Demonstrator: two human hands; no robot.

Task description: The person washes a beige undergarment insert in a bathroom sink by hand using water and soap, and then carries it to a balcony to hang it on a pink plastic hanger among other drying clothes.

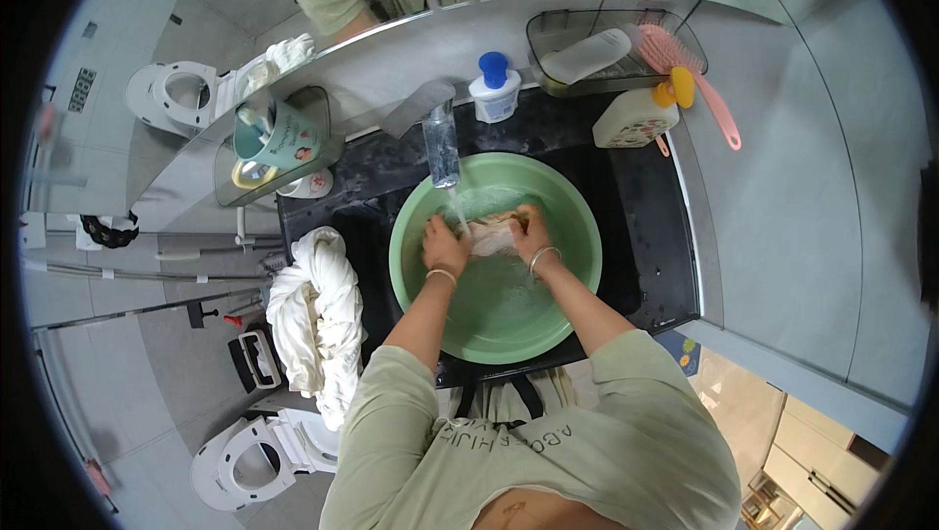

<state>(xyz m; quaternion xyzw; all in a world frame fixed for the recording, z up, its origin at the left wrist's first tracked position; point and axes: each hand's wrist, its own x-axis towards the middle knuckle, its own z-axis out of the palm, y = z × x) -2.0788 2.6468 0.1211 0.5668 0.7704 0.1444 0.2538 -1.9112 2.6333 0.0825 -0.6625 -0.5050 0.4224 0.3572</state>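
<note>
Pale green shirt [626, 422] fabric spreads across the bottom of the view, with both of the person's forearms reaching from it toward a round green basin [591, 246] on a black counter [646, 281]. Inside the basin, a light pinkish cloth [492, 239] lies bunched between the two hands, near the middle and toward the tap side. A clear stream of water [457, 209] falls from the tap [443, 144] beside the cloth's left end, and water covers the basin's bottom.

The right hand [531, 234] has its fingers curled over the cloth's right end, a narrow grip with the fabric in it. The left hand [446, 248] is at the other end, fingers bent and thumb side against the fabric; whether it truly pinches the cloth cannot be told from this angle.

Judging by the running water and the hands' placement, the step in hand looks like wetting or rinsing the cloth. The next move seems to call for a sure hold at both ends, so that the fabric can be turned or rubbed under the stream without slipping. Left of the basin, a thick twisted white cloth [318, 325] hangs at the counter's edge.
</note>
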